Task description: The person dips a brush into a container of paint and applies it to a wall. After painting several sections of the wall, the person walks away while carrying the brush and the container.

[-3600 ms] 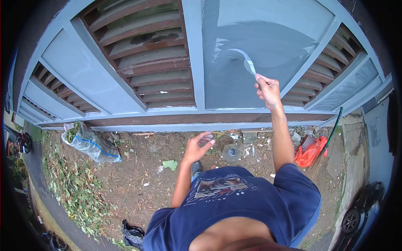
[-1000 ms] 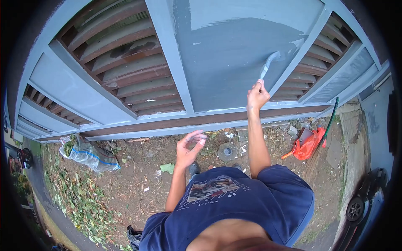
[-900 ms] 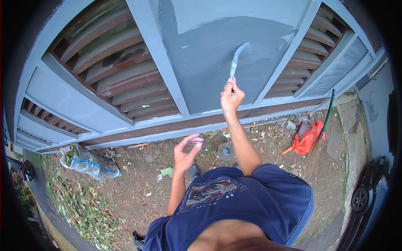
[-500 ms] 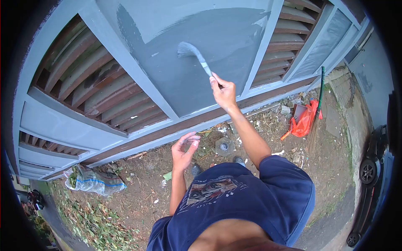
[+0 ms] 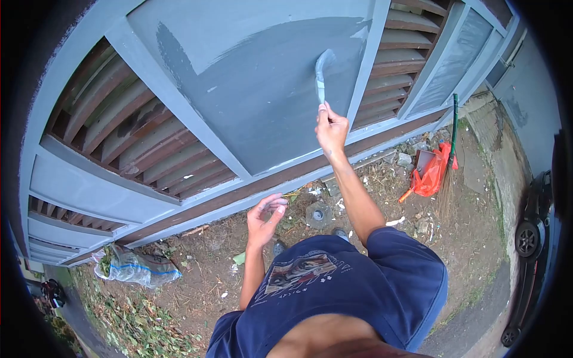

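My right hand is closed round the handle of a paintbrush. The brush's pale bristles are bent over and rest on a grey panel of the wall. Darker, wet-looking paint covers most of that panel, while a lighter area stays along its top and upper left. My left hand hangs below the panel's lower edge, fingers loosely curled and apart, with nothing seen in it.
Slatted vents flank the panel. On the ground lie a clear plastic bag, a red bag beside a broom, and a small round paint-stained container near my feet. A car stands at far right.
My right hand has moved the paintbrush to the right across the panel, and its bristles now bend the other way. The left hand has barely moved.
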`<control>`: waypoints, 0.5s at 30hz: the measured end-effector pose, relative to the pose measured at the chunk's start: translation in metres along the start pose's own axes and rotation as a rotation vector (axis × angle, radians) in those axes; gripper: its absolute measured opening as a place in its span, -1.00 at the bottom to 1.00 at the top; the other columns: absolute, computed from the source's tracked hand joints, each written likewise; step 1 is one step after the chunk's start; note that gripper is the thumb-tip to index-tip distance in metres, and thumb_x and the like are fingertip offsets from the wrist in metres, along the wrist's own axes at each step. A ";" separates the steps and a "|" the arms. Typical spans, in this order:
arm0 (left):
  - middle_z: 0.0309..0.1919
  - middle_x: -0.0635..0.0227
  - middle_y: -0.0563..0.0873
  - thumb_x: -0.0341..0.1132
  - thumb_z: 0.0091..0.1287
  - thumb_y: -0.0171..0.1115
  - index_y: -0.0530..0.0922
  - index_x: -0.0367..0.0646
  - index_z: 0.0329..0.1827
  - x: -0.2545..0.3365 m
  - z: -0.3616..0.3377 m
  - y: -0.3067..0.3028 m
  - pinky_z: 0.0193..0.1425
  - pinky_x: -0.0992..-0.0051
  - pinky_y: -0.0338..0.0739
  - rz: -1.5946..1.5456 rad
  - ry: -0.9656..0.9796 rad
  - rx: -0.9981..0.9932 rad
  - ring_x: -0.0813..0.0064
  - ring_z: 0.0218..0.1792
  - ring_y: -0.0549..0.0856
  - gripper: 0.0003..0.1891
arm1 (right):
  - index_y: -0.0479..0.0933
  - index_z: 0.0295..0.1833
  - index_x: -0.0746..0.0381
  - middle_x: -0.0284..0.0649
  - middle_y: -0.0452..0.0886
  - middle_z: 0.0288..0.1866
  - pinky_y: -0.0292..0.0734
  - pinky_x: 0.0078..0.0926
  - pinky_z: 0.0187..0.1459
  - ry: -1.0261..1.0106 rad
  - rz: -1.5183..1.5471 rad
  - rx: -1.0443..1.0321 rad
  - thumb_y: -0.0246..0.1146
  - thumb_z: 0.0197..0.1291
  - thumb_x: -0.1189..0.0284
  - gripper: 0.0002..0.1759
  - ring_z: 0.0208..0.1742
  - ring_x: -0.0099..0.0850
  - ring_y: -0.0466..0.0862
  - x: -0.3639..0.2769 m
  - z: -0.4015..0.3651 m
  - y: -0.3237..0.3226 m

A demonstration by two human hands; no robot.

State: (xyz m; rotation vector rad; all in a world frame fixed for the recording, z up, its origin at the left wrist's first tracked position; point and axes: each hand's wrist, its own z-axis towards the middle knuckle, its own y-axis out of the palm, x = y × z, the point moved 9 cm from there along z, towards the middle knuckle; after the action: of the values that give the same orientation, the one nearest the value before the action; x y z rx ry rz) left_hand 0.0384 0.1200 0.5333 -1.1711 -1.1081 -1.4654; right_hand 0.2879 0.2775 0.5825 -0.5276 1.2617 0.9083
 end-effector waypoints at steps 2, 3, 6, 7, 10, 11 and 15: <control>-0.13 0.20 0.73 -0.44 0.31 0.30 0.53 -0.31 0.15 0.003 0.000 0.000 0.06 0.44 0.55 0.011 -0.009 -0.002 0.47 -0.10 0.68 -0.64 | 0.52 0.18 0.43 -0.53 0.39 -0.60 0.25 -0.72 -0.64 -0.037 0.041 -0.203 0.19 0.37 0.37 -0.61 -0.65 -0.77 0.32 -0.002 -0.035 0.048; -0.12 0.19 0.72 -0.43 0.32 0.27 0.53 -0.32 0.16 0.004 0.001 0.000 0.11 0.42 0.53 0.019 -0.017 -0.003 0.44 -0.09 0.69 -0.65 | 0.52 0.18 0.45 -0.54 0.39 -0.60 0.27 -0.73 -0.59 -0.082 0.009 -0.289 0.19 0.37 0.39 -0.61 -0.60 -0.78 0.32 -0.025 -0.058 0.066; -0.11 0.19 0.72 -0.44 0.33 0.27 0.53 -0.32 0.16 0.004 0.002 -0.003 0.10 0.43 0.53 0.014 -0.008 -0.005 0.45 -0.09 0.68 -0.65 | 0.57 0.12 0.37 -0.57 0.36 -0.62 0.25 -0.68 -0.55 -0.223 0.007 -0.456 0.25 0.32 0.39 -0.65 -0.52 -0.78 0.30 -0.062 -0.097 0.101; -0.11 0.19 0.72 -0.44 0.33 0.27 0.53 -0.32 0.16 0.004 0.003 -0.003 0.10 0.43 0.53 0.012 -0.007 -0.006 0.45 -0.09 0.68 -0.65 | 0.58 0.09 0.39 -0.35 0.43 -0.64 0.30 -0.62 -0.54 -0.229 -0.020 -0.468 0.26 0.30 0.38 -0.65 -0.54 -0.75 0.35 -0.064 -0.094 0.100; -0.11 0.19 0.72 -0.44 0.33 0.27 0.53 -0.31 0.15 0.007 0.005 -0.007 0.10 0.43 0.52 -0.001 0.003 0.005 0.45 -0.08 0.68 -0.66 | 0.60 0.06 0.39 -0.25 0.52 -0.67 0.33 -0.58 -0.53 -0.245 -0.036 -0.332 0.26 0.28 0.38 -0.66 -0.56 -0.73 0.37 -0.052 -0.056 0.067; -0.11 0.20 0.72 -0.44 0.33 0.27 0.53 -0.31 0.15 0.006 0.006 -0.006 0.10 0.43 0.52 -0.002 0.006 0.002 0.45 -0.08 0.68 -0.66 | 0.60 0.06 0.37 -0.30 0.52 -0.67 0.32 -0.60 -0.54 -0.202 -0.045 -0.276 0.26 0.28 0.38 -0.67 -0.56 -0.72 0.36 -0.031 -0.033 0.048; -0.14 0.23 0.73 -0.48 0.30 0.30 0.54 -0.30 0.14 0.002 0.011 0.002 0.04 0.49 0.56 -0.039 0.012 -0.020 0.52 -0.12 0.67 -0.65 | 0.61 0.07 0.34 -0.34 0.49 -0.69 0.31 -0.58 -0.54 -0.164 -0.173 0.001 0.26 0.28 0.33 -0.65 -0.57 -0.72 0.34 -0.012 0.041 -0.043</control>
State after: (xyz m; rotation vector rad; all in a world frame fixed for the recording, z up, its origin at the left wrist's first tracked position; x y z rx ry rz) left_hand 0.0413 0.1304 0.5373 -1.1590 -1.1157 -1.5147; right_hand 0.3462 0.2823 0.5987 -0.5420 1.0512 0.7887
